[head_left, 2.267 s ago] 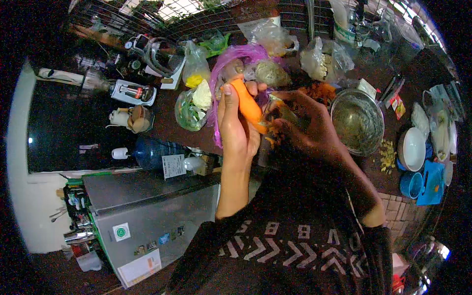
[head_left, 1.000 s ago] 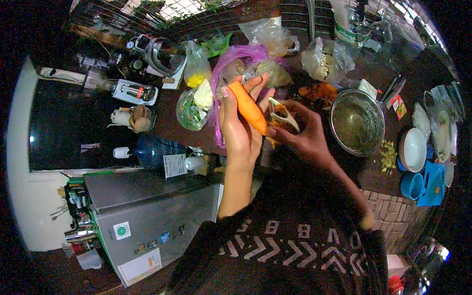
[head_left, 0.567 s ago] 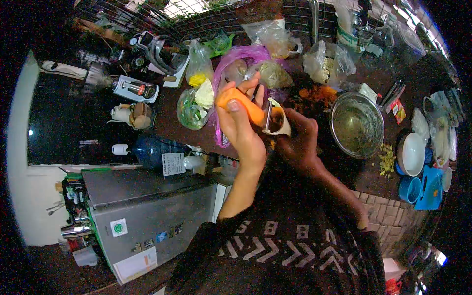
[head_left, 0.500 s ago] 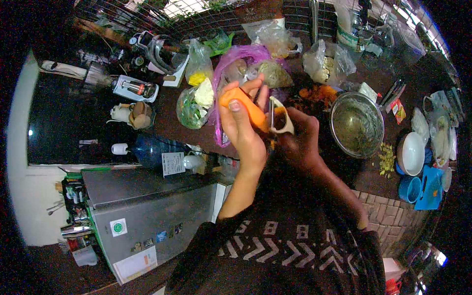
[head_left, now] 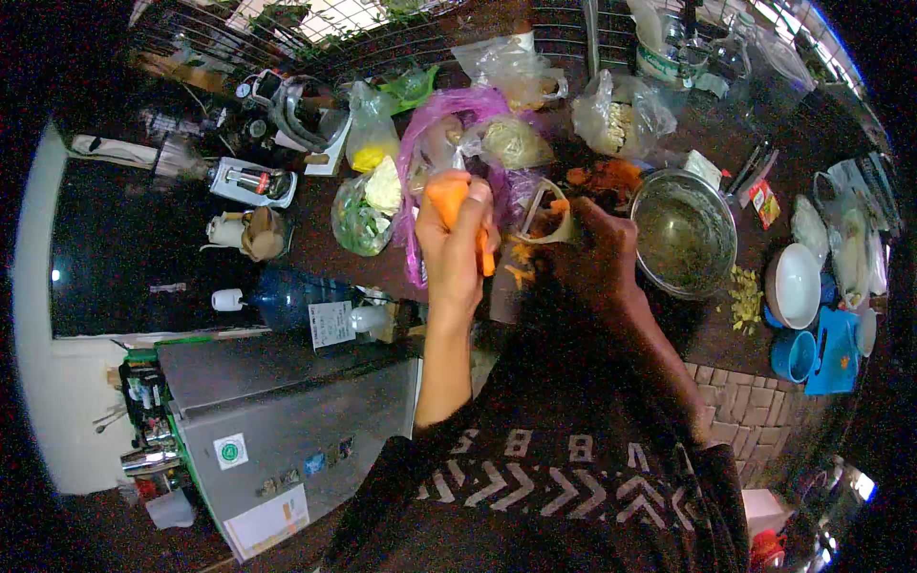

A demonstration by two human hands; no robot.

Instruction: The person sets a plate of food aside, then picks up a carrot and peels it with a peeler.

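My left hand (head_left: 457, 244) is wrapped round a peeled orange carrot (head_left: 446, 196), its thick end pointing up and away. To its right, my right hand (head_left: 604, 250) grips a pale-handled peeler (head_left: 564, 227), which is held apart from the carrot. A bit of orange peel shows in the peeler's frame. Below it, orange peel strips (head_left: 521, 265) lie on the dark table. A pink plastic bag (head_left: 412, 181) spreads behind my left hand, with smaller clear bags on it. More orange peelings (head_left: 611, 178) are heaped beyond my right hand.
A metal bowl (head_left: 684, 239) stands right of my right hand, near yellowish scraps (head_left: 745, 298). Farther right are a white bowl (head_left: 795, 285), a blue cup (head_left: 793, 355) and a blue board (head_left: 833, 355). Bagged vegetables (head_left: 363, 215) sit at left. A grey fridge (head_left: 287, 420) stands at lower left.
My left hand has turned and closed round the carrot, whose lower end now points down. The peeler has moved away from the carrot. The whole view has shifted slightly.
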